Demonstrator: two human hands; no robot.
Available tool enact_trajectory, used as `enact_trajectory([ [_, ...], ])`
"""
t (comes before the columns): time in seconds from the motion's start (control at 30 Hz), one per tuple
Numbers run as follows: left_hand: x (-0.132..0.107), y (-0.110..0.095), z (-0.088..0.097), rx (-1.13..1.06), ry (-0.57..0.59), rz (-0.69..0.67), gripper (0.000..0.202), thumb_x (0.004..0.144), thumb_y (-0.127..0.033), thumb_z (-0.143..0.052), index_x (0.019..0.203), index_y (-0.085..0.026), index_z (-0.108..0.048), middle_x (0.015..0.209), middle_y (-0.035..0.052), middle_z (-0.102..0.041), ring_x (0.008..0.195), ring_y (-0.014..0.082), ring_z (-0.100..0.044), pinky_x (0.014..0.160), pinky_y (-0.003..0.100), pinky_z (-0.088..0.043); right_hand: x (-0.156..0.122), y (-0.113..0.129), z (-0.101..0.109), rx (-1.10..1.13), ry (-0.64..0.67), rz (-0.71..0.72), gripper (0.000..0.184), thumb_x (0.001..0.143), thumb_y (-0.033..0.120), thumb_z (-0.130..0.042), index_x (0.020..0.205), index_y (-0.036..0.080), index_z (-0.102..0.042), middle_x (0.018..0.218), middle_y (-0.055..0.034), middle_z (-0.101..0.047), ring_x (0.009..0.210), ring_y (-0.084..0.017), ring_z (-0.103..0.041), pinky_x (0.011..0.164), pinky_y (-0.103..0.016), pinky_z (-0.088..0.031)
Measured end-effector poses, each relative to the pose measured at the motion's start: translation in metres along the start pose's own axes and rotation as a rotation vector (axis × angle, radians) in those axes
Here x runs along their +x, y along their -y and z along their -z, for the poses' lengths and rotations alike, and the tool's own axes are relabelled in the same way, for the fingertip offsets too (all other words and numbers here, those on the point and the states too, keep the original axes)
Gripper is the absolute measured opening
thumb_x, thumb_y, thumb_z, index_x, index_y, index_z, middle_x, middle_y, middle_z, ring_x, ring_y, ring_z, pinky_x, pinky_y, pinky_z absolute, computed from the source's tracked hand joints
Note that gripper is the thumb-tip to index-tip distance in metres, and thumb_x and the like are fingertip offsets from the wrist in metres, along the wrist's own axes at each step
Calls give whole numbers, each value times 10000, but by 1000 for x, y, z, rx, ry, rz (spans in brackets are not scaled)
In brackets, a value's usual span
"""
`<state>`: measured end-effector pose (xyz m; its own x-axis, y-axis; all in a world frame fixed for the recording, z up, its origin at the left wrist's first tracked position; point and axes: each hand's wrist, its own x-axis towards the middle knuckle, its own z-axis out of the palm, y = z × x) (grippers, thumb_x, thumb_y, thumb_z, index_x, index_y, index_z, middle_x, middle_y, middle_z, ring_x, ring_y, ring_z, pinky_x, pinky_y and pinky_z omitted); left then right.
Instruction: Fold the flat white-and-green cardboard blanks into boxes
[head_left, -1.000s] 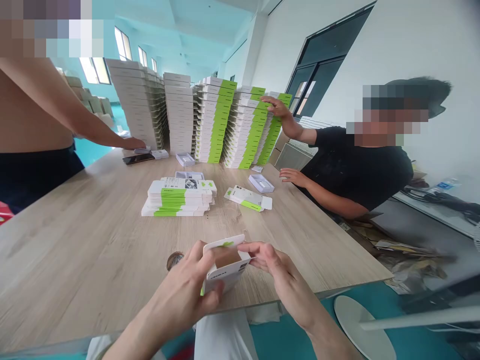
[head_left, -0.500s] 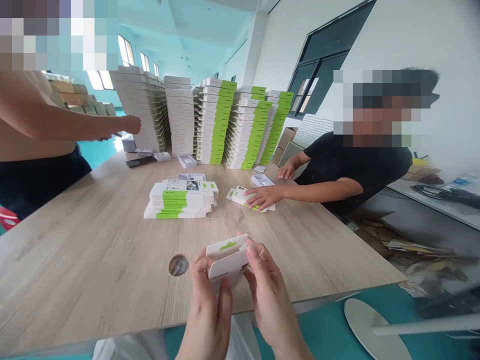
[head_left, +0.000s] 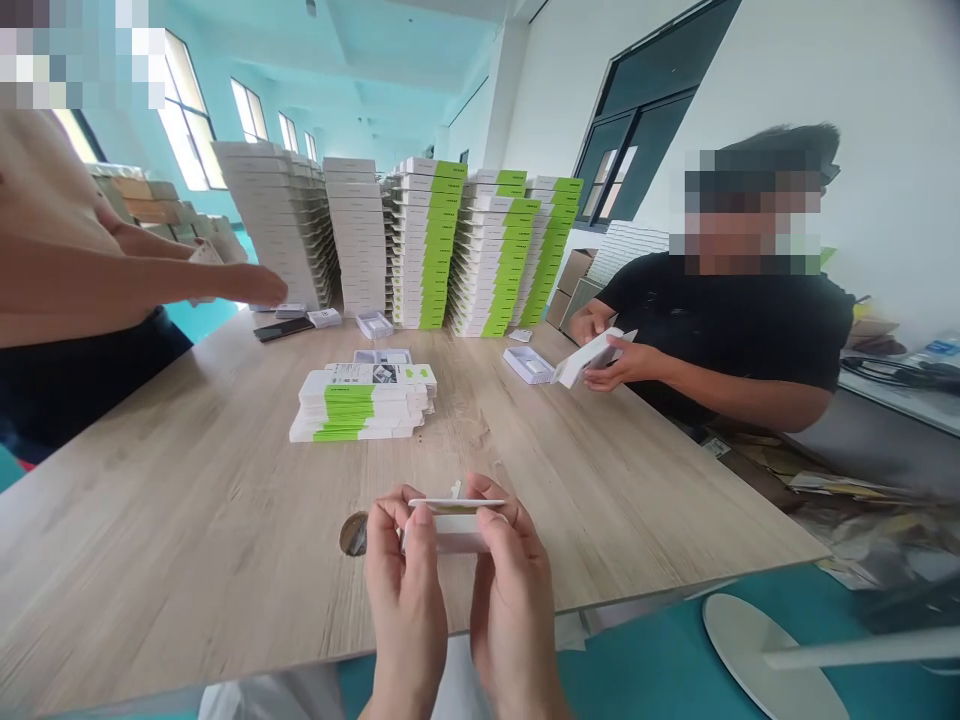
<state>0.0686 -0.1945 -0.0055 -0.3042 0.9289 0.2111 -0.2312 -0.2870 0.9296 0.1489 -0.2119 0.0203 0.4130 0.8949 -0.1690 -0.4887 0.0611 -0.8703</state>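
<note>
Wood tabletop (head_left: 187, 520): green-white box stacks (head_left: 427, 245) far side. Item: white card box (head_left: 454, 527), edge-on over tabletop, gripped by my L hand (head_left: 401, 590), R hand (head_left: 514, 610), fingers (head_left: 499, 520) clenched; metal grommet (head_left: 353, 534) just beside.

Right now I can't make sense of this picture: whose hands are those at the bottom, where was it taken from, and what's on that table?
There is no machine here. These are a person's two bare hands, and the picture comes from a camera worn on that person's head, looking forward and down. The left hand and the right hand hold a flat white box between their fingers, seen nearly edge-on. The wooden table carries a low pile of white boxes with green bands, and tall stacks of similar boxes stand further off. Across the table, a co-worker in a black shirt holds another white box. A second person stands at the left edge, one hand beside the tall stacks.
</note>
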Motion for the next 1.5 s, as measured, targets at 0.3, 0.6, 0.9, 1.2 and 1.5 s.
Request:
enact_trajectory([
  [0.3, 12, -8, -7, -102, -59, 140, 342, 902, -432, -675, 812, -190, -451, 941, 4, -555, 863, 111, -512, 772, 186, -444, 4, 7, -28, -17, -63, -18, 544, 667, 498, -710, 1080, 213, -500, 1302, -123, -600, 1062, -272, -653, 848, -383, -558],
  [0.6, 27, -17, -9, -224, 33, 277, 609, 731, -646, -818, 1012, -226, -477, 980, -18, -533, 902, 117, -501, 786, 199, -447, 19, 15, -41, -18, -141, 14, 550, 584, 486, -686, 993, 244, -409, 1187, -58, -544, 1003, -217, -577, 783, -326, -544],
  [0.9, 23, -38, 6, -73, 121, 394, 593, 816, -656, -749, 1143, -239, -484, 1019, 16, -602, 801, 119, -568, 671, 208, -468, 0, 24, -14, -124, 153, -194, 639, 806, 628, -692, 1303, 294, -471, 1212, -79, -643, 974, -261, -653, 723, -335, -528],
  [1.2, 34, -8, 16, 424, 33, -339, 206, 938, -406, -690, 998, -212, -654, 1039, 81, -601, 907, 160, -616, 719, 245, -510, 15, 26, -19, -144, 130, -211, 780, 674, 658, -738, 1297, 292, -445, 1199, -64, -620, 1014, -262, -620, 764, -337, -506],
  [1.5, 39, -14, 20, 738, 83, -681, 134, 1000, -203, -582, 869, -213, -554, 986, 32, -623, 851, 98, -642, 651, 160, -479, 19, -4, -6, -384, 57, 380, 383, 935, 569, -626, 1092, 230, -539, 1143, -87, -598, 991, -186, -593, 820, -306, -496],
])
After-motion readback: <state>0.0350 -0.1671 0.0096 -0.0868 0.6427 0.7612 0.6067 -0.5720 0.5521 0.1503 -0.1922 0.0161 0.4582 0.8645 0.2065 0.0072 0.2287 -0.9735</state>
